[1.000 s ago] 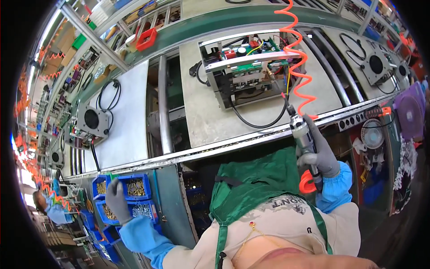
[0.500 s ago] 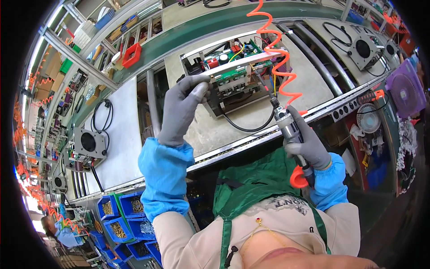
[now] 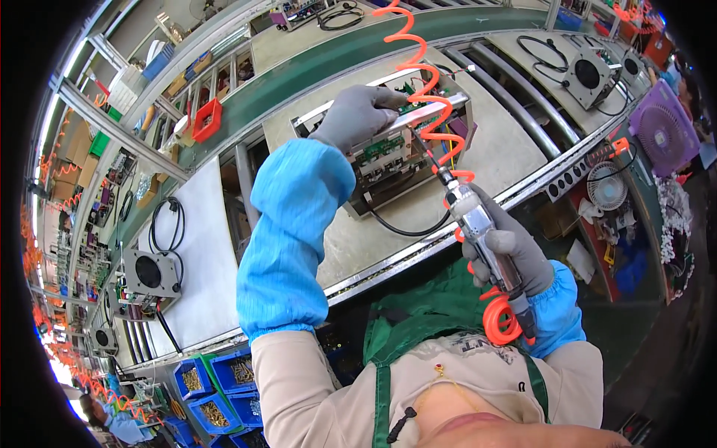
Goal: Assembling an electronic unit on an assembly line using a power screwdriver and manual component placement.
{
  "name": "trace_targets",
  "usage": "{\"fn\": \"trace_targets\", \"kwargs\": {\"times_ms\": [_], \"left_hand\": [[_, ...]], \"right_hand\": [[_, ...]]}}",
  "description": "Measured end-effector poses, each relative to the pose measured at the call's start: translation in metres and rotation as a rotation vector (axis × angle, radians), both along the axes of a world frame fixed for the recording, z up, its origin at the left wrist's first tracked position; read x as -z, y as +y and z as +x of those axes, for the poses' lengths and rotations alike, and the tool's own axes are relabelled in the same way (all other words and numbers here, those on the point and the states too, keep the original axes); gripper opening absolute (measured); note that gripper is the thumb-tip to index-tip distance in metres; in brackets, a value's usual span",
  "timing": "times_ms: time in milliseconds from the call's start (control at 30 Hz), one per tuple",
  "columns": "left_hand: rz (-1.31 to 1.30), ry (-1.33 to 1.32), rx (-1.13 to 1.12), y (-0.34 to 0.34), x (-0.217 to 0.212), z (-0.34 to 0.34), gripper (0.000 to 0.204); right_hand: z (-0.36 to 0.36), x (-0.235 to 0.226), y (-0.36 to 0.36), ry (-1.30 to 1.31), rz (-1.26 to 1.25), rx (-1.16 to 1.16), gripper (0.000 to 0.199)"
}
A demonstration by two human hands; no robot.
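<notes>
Two gloved hands work on one open electronics chassis that sits on a pale pallet on the conveyor line. The left hand, in a grey glove and blue sleeve cover, reaches forward with the arm stretched out and presses its closed fingers on the chassis's top metal rail. The right hand is clamped around one silver pneumatic screwdriver, held tilted with its bit pointing up and left into the chassis; the bit's tip is too thin to make out among the circuit boards. One orange coiled air hose runs from the tool's base and spirals up past the chassis, its top cut off by the frame's edge. Two more fan units with black cables wait on the left pallet, another lies upper right. Three blue parts bins of small brass-coloured fasteners show lower left, partly hidden by the sleeve.
</notes>
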State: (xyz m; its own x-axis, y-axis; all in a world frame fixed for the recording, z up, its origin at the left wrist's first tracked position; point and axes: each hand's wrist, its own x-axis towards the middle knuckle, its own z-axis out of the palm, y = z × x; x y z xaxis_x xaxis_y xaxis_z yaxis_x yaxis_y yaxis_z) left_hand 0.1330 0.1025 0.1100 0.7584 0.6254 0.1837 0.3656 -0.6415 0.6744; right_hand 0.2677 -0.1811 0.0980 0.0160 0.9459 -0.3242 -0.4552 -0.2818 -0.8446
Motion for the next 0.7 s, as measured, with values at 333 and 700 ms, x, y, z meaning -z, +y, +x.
{"fn": "trace_targets", "kwargs": {"times_ms": [333,700], "left_hand": [[-0.335,0.152,0.184,0.041,0.0,0.03,0.047],[-0.155,0.406,0.236,0.036,-0.024,0.035,0.032]], "right_hand": [[0.016,0.008,0.004,0.081,-0.022,-0.023,0.095],[0.022,0.011,0.004,0.093,-0.029,-0.031,0.094]]}}
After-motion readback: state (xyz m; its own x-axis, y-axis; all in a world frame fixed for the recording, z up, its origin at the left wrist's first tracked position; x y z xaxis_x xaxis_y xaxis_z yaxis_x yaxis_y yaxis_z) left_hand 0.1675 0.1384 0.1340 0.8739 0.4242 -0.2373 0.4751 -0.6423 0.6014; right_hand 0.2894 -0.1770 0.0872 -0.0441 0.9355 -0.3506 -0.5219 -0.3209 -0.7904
